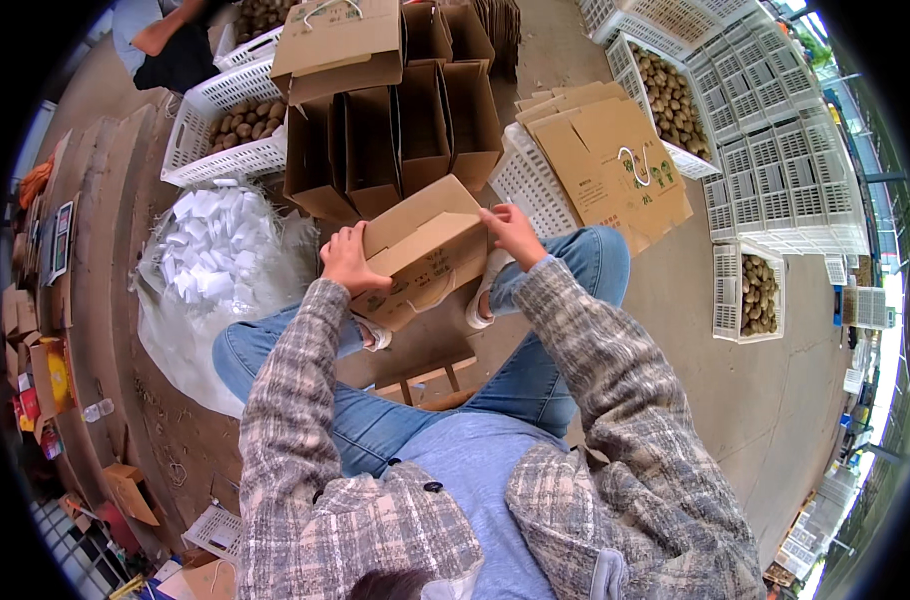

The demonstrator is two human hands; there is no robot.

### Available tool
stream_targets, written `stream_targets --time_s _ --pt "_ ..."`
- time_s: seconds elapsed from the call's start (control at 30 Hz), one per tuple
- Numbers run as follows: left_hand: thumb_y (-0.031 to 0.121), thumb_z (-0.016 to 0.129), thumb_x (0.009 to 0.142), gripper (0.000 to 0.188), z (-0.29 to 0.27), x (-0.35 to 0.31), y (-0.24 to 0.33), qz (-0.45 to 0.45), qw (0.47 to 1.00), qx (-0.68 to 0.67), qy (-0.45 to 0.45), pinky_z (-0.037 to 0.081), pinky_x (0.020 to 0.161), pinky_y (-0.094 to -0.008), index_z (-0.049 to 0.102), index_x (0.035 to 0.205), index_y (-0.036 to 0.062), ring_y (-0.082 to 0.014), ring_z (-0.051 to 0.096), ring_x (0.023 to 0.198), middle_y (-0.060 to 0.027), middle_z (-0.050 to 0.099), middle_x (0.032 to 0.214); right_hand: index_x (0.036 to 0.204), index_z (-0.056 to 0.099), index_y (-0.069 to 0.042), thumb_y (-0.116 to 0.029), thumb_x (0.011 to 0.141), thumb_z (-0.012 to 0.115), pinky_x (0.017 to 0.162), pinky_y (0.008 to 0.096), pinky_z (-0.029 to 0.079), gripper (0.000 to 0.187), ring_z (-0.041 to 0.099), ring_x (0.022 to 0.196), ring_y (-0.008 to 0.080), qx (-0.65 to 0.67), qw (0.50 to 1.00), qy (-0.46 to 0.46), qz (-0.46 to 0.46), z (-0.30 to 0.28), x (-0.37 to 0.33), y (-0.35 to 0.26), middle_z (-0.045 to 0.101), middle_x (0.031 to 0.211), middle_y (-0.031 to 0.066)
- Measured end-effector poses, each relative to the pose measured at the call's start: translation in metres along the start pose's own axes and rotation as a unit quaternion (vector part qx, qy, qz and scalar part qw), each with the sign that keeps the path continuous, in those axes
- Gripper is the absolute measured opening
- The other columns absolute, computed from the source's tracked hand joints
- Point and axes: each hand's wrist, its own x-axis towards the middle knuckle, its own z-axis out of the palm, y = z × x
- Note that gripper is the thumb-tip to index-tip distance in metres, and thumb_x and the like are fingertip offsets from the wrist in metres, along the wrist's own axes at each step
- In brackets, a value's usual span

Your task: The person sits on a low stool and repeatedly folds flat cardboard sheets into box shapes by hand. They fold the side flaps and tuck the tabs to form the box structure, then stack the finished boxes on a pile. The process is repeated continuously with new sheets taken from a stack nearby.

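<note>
Between my knees I hold a brown cardboard carton (427,258) with a white cord handle and green print on its side. My left hand (353,262) is closed on the carton's left end, with the thumb along the printed side. At the opposite end, the fingers of my right hand (515,235) pinch the upper corner by a flap. Just beyond the carton stand several open cardboard boxes (375,150) in rows. Flattened cartons (605,165) lie stacked on a white plastic crate (530,185) to the right of my right hand.
A sack of white foam pieces (210,245) spreads at my left. Crates of round brown produce (245,125) stand at the far left, with more produce (670,95) in crates at right beside stacked white crates (785,170). Another person (165,45) is at the far left.
</note>
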Motion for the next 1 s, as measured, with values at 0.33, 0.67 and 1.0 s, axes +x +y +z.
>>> stream_targets --time_s 0.33,0.67,1.0 --pt "0.050 0.063 0.089 0.078 -0.065 -0.024 -0.002 -0.037 0.670 -0.741 0.000 0.046 0.106 -0.0417 0.041 0.147 0.0024 -0.0284 0.055 0.127 -0.0158 0.055 0.139 0.141 0.045 -0.001 -0.046 0.090 0.074 0.093 0.0326 0.049 0.074 0.060 0.113 0.0195 0.186 0.975 -0.106 -0.064 -0.072 -0.101 -0.099 0.058 0.125 0.0120" --pt "0.051 0.056 0.095 0.071 -0.122 0.086 0.046 0.006 0.686 -0.716 -0.133 0.056 0.092 -0.0377 0.046 0.144 0.0005 -0.0237 0.064 0.114 -0.0146 0.062 0.132 0.141 0.048 -0.001 -0.029 0.094 0.071 0.094 0.0311 0.050 0.059 0.062 0.110 0.0185 0.068 0.982 -0.132 -0.120 -0.173 -0.076 -0.151 0.061 0.125 0.0089" --pt "0.053 0.043 0.101 0.056 -0.186 0.128 0.010 -0.055 0.730 -0.648 0.209 0.034 0.100 -0.0308 0.058 0.136 0.0124 -0.0118 0.057 0.114 -0.0012 0.065 0.125 0.122 0.063 -0.001 -0.021 0.097 0.068 0.093 0.0376 0.055 0.033 0.065 0.111 0.0193 0.402 0.908 -0.029 -0.117 -0.110 0.041 -0.206 0.068 0.117 0.0084"
